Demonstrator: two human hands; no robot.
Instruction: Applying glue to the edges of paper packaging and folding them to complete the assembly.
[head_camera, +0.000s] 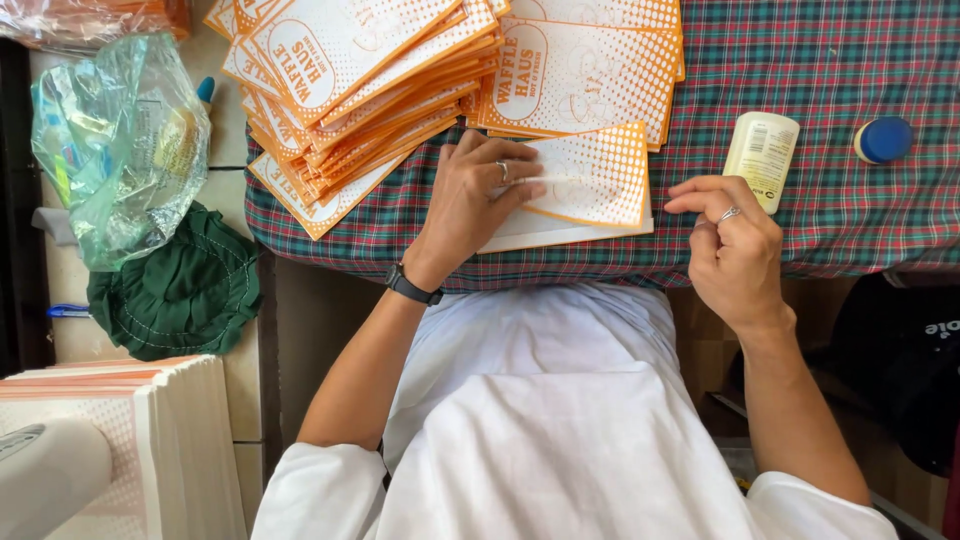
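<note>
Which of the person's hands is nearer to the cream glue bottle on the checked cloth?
Right. The right hand lies just beside the cream glue bottle; the left hand presses an orange paper sleeve farther off.

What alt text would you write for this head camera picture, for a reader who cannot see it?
Seen from above, a person's left hand presses an orange-and-white paper sleeve onto a plaid-cloth table, while the right hand rests beside a small cream plastic bottle. A fanned pile of matching orange sleeves lies behind, with a blue cap at right.
</note>
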